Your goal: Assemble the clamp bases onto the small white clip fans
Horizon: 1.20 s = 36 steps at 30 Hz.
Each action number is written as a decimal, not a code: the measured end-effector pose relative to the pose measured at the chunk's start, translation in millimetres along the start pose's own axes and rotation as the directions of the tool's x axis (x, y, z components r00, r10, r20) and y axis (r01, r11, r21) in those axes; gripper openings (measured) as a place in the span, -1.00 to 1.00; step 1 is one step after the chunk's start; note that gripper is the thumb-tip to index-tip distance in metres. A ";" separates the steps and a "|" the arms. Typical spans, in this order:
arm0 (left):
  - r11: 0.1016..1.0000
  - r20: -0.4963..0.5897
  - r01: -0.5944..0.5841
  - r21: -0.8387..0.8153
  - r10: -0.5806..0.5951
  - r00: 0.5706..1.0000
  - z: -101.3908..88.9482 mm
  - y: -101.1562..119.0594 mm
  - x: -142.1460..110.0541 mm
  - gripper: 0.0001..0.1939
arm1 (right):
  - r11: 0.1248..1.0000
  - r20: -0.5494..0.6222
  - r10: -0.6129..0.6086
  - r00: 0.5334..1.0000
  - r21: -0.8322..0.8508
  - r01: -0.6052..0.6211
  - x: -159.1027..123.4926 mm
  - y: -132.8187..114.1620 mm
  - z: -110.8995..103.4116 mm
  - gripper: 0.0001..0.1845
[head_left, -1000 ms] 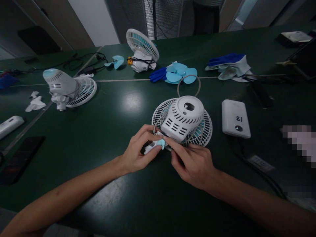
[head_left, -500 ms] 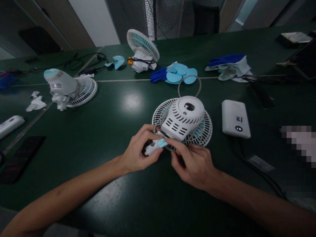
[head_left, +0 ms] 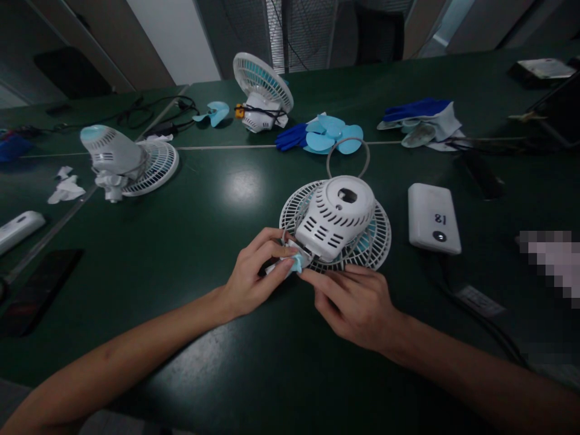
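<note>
A white electric fan (head_left: pixel 342 208) lies face down on the table, its slotted motor housing up and its grille underneath. At its near end is a white neck joint (head_left: pixel 306 258) with a light-blue knob (head_left: pixel 297 263). My left hand (head_left: pixel 259 269) is closed on this joint, thumb and fingers pinching around the knob. My right hand (head_left: pixel 356 302) is curled at the near edge of the grille, its index fingertip against the knob and other fingers by the grille rim. The right thumb tip is partly hidden. A grey cable loops over the fan's back.
Behind the fan are light-blue fan blades (head_left: pixel 333 134) and blue-white gloves (head_left: pixel 423 121). A white power bank (head_left: pixel 434 219) lies to the right. Other fans stand at the left (head_left: pixel 131 160) and back (head_left: pixel 263 93). A dark phone (head_left: pixel 40 290) lies front left.
My left thumb has moved up onto the blue knob, covering more of the white joint. My right index fingertip has slid slightly down and left along the knob. The fan stays put.
</note>
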<state>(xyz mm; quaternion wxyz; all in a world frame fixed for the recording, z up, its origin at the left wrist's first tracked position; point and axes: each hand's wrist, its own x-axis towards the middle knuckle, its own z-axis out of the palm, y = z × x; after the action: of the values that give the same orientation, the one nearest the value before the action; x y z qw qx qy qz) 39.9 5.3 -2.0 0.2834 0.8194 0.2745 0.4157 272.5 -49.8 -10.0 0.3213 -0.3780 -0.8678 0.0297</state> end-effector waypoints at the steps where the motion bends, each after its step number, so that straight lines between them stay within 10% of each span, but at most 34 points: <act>1: 1.000 0.003 -0.008 0.010 0.008 1.000 0.0 -0.3 -0.2 -0.83 | 1.000 -0.014 0.012 1.000 0.016 -0.012 -0.3 0.3 0.3 -0.64; 6: 0.998 0.016 -0.046 0.048 0.045 0.999 1.8 -1.5 -0.7 -0.59 | 1.000 -0.057 0.013 0.998 0.025 -0.011 -2.2 2.5 1.7 -0.50; 36: 0.993 0.007 -0.045 0.108 0.044 0.999 3.6 -2.2 -3.2 -0.62 | 1.000 -0.011 -0.021 1.000 0.010 0.021 -0.7 0.3 0.2 -0.46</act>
<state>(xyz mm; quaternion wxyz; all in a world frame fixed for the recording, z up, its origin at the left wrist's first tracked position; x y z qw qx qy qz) 40.8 3.8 -7.0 0.2299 0.8405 0.2776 0.4045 273.0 -50.0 -10.7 0.3284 -0.3675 -0.8697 0.0288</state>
